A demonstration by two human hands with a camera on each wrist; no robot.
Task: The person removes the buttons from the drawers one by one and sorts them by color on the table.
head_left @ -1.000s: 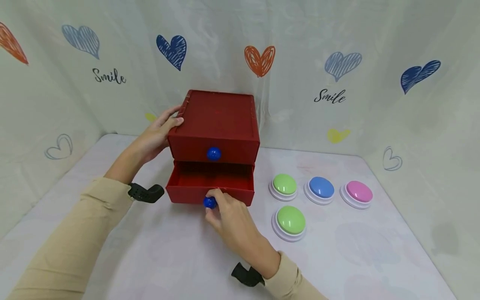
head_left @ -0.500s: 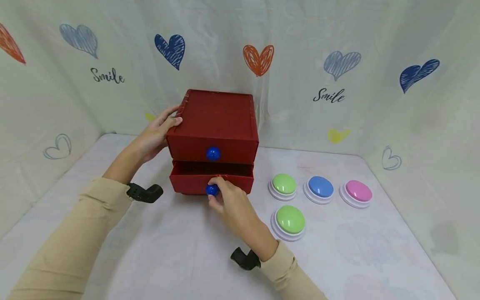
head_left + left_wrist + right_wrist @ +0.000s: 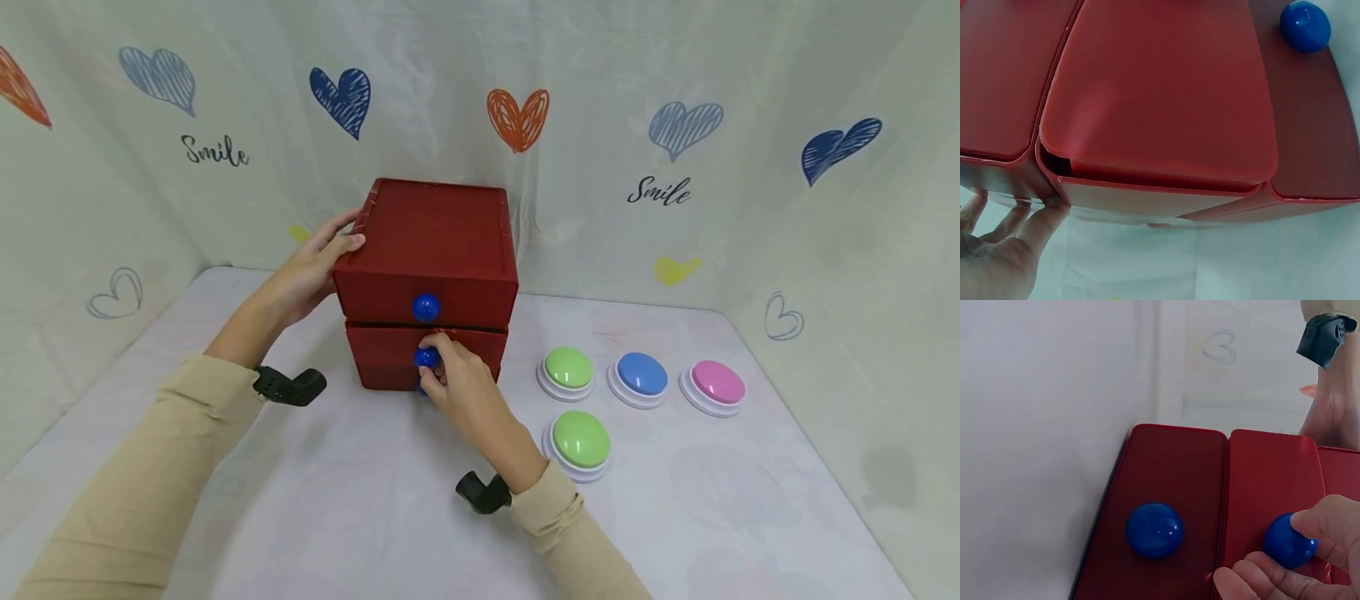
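Observation:
A red drawer box (image 3: 438, 229) stands at the back of the table, with blue round knobs on its drawer fronts. My right hand (image 3: 472, 396) pinches the knob (image 3: 1288, 542) of the middle drawer (image 3: 1272, 469) between thumb and fingers. That drawer sticks out slightly, leaving a narrow gap along its edge in the left wrist view. Above it, the top drawer's knob (image 3: 426, 307) is free; the bottom drawer's knob (image 3: 1154, 530) is bare too, though mostly hidden in the head view. My left hand (image 3: 309, 271) rests against the box's left side, fingers extended and thumb at the top edge.
Right of the box sit two green push buttons (image 3: 569, 367) (image 3: 581, 439), a blue button (image 3: 641, 375) and a pink button (image 3: 718, 382), all on white bases. A white curtain (image 3: 585, 50) printed with hearts hangs behind the table (image 3: 322, 508).
The middle drawer has slid back into the box from well pulled out, my right hand moving forward with its knob. My left hand has kept its place on the box.

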